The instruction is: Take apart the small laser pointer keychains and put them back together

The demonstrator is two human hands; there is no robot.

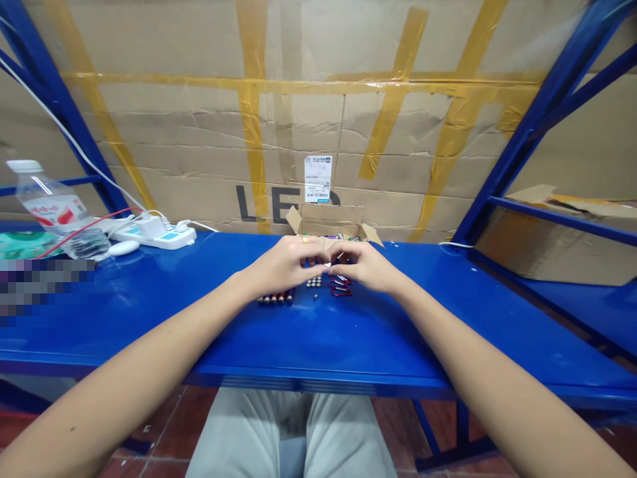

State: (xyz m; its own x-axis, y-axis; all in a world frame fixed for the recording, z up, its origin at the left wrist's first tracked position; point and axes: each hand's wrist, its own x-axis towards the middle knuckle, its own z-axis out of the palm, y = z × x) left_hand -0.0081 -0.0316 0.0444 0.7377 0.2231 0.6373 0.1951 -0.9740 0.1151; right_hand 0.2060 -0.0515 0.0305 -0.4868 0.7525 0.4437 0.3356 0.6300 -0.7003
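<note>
My left hand [286, 264] and my right hand [365, 265] meet above the blue shelf [199, 318], fingers curled together around a small metallic item I cannot make out. Under the left hand lies a row of several dark batteries [276, 299]. Small silver parts [314, 283] sit between the hands, and red carabiner clips [341, 287] lie below the right hand. An open small cardboard box [328, 222] holding small parts stands just behind the hands.
A water bottle [54, 209], a white power strip [159, 236] with cables and a white mouse [123, 247] are at the back left. Taped cardboard [318, 119] walls the back. Blue rack posts [522, 126] stand at both sides; another cardboard box [562, 232] is at right.
</note>
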